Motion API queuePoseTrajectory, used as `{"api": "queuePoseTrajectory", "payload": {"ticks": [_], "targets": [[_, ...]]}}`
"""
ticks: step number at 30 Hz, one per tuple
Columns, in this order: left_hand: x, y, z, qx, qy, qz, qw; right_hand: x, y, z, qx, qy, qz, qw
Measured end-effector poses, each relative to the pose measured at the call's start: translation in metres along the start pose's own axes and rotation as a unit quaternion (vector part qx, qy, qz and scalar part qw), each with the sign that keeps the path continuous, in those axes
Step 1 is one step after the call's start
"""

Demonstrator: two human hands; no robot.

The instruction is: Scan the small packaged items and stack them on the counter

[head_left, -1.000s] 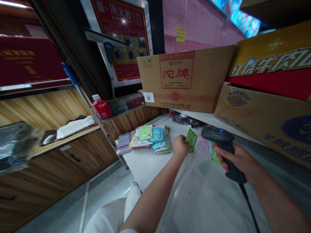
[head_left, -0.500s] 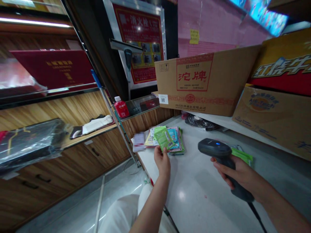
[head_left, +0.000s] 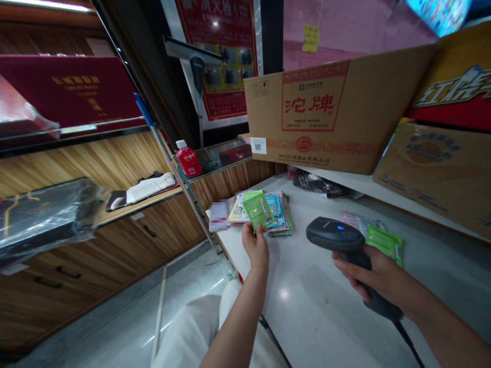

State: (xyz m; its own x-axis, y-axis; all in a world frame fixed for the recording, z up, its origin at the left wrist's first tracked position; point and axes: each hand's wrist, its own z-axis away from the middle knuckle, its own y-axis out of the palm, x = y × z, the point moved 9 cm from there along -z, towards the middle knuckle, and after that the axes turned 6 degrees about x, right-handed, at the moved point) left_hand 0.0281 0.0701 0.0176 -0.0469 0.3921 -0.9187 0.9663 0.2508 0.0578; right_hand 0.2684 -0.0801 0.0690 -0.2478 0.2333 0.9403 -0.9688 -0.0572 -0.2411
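Observation:
My left hand (head_left: 255, 246) pinches the near edge of a flat green packet (head_left: 258, 210) that has a barcode at its lower right. Beneath and behind it lies a pile of coloured packets (head_left: 283, 210) on the pale counter. My right hand (head_left: 370, 273) is wrapped round the grip of a dark barcode scanner (head_left: 335, 236) with a lit blue light on top. The scanner's head points left, towards the green packet, with a gap between them. A cable runs from its handle to the bottom edge.
More packets, a green packet (head_left: 385, 244) among them, lie beyond my right hand. Large cardboard boxes (head_left: 307, 117) stand at the back of the counter (head_left: 303, 312). A red bottle (head_left: 188, 159) sits on the ledge at left, beside a leaning squeegee pole (head_left: 172, 168).
The view has tilted down slightly, so the background sits higher. My left hand still holds the green packet, and the scanner has shifted slightly left, showing more of the packets behind it.

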Motion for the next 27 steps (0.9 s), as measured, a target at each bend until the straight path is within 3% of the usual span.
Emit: {"api": "queuePoseTrajectory", "payload": {"ticks": [5,12,20,23,27], "targets": [[0.002,-0.002,0.001,-0.007,-0.006,-0.048,0.999,0.000,0.002,-0.001,0.010,-0.003,-0.008,1.000],[-0.002,0.003,0.001,0.007,0.008,0.035,0.999,-0.003,0.001,0.001,0.004,-0.001,-0.024,1.000],[0.001,-0.025,0.002,-0.106,0.000,0.055,0.993,0.003,-0.001,-0.001,-0.004,-0.009,-0.041,0.999],[0.002,-0.022,-0.007,-0.088,-0.015,0.092,0.992,0.005,-0.003,0.001,-0.012,-0.008,-0.044,0.999],[-0.009,-0.004,-0.043,-0.019,-0.026,0.062,0.998,0.007,-0.005,0.003,-0.022,-0.014,-0.058,0.998]]}}
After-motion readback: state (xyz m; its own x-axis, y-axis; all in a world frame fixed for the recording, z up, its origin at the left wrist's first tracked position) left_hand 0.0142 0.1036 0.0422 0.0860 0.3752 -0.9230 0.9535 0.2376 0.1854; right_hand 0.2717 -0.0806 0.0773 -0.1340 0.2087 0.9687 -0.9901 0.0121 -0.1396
